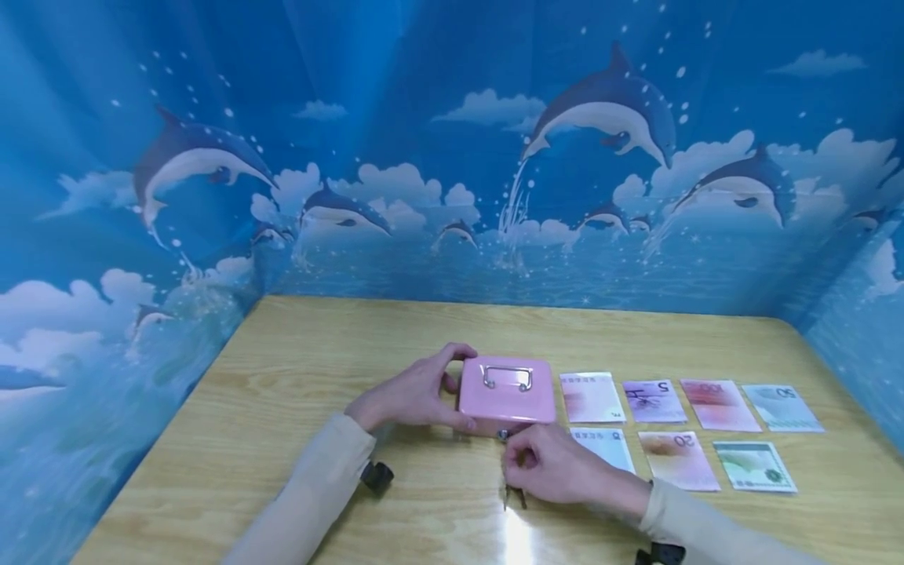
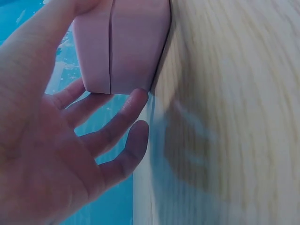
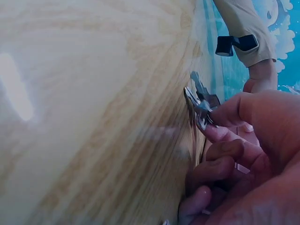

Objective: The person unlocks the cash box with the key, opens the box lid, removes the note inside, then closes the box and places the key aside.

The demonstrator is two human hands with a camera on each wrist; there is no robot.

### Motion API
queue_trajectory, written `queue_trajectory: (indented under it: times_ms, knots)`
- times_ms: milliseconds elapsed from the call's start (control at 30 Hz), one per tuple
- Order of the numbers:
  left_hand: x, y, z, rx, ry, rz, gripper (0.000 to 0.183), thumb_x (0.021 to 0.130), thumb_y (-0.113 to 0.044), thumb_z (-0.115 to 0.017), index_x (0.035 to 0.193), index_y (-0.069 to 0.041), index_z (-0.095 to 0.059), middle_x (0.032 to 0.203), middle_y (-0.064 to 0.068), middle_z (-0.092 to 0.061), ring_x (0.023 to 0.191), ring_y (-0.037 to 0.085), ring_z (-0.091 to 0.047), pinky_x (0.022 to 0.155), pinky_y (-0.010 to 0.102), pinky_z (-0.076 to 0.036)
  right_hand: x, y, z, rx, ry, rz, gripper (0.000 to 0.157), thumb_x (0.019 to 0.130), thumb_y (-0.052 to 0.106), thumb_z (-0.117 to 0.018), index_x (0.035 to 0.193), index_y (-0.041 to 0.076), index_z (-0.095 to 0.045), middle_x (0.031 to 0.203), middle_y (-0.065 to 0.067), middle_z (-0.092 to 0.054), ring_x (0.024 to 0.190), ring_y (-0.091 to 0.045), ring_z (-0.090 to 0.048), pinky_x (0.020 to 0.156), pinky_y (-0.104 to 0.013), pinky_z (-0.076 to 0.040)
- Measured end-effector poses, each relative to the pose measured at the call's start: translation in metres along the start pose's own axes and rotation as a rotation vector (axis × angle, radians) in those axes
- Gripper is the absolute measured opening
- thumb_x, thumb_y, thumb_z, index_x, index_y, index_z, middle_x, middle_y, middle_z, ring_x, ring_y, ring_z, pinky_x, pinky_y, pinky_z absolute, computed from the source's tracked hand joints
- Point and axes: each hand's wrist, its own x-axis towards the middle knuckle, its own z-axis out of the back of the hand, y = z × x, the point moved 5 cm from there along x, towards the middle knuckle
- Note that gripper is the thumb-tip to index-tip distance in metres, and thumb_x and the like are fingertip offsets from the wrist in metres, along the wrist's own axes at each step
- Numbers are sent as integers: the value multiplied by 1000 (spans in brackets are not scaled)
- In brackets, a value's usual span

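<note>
A pink cash box [image 1: 504, 402] with a metal carrying handle [image 1: 507, 370] on its lid sits on the table, its lid down. At its left end my left hand [image 1: 418, 391] holds it, thumb at the front and fingers at the back; the left wrist view shows those fingers around the box's end [image 2: 136, 51]. A small round lock [image 1: 502, 434] is on the front face. Just before it, my right hand [image 1: 558, 467] pinches a small bunch of metal keys [image 3: 201, 105] between thumb and forefinger, some of them hanging down.
Several banknotes lie in two rows right of the box, among them a pink note [image 1: 720, 406], a purple note [image 1: 654, 402] and a green note [image 1: 754, 467]. One bluish note [image 1: 603, 447] is partly behind my right hand. A dolphin-print curtain [image 1: 424, 259] surrounds the wooden table [image 1: 318, 345].
</note>
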Motion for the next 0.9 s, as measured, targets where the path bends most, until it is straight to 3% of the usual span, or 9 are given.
queue_trajectory:
  times_ms: [133, 333, 567, 733, 900]
  knots:
    - [0, 1, 0, 23, -13, 2, 106, 69, -53, -92, 153, -27, -33, 147, -4, -49, 107, 11, -60, 95, 39, -52, -1, -2, 3, -2, -1, -36, 11, 83, 14, -74, 78, 23, -72, 65, 12, -56, 56, 0, -47, 49, -19, -40]
    - [-4, 1, 1, 35, -28, -6, 104, 68, -51, -92, 150, -27, -34, 140, -3, -52, 103, 15, -59, 87, 35, -51, -3, -2, 5, -23, -15, 0, 9, 84, 18, -78, 80, 23, -71, 60, 14, -52, 52, 2, -43, 47, -18, -38]
    - [-10, 1, 1, 51, -32, -7, 106, 71, -60, -88, 156, -28, -32, 142, -5, -51, 109, 16, -57, 91, 36, -51, -13, 0, 12, -95, -59, 63, 8, 87, 25, -80, 88, 21, -72, 66, 17, -56, 58, 6, -47, 52, -17, -42]
    - [-23, 2, 8, 115, -64, -16, 105, 74, -65, -83, 159, -33, -30, 156, -5, -45, 120, 16, -59, 100, 42, -53, -31, 5, 28, -202, -139, 99, 16, 89, 28, -78, 102, 20, -75, 82, 16, -67, 73, 5, -57, 63, -19, -51]
    - [-40, 1, 16, 197, -143, -1, 91, 82, -57, -80, 157, -38, -34, 162, -8, -40, 128, 19, -59, 103, 50, -53, -49, 6, 50, -307, -295, 150, 23, 89, 23, -79, 112, 23, -76, 99, 12, -75, 86, -2, -67, 69, -23, -55]
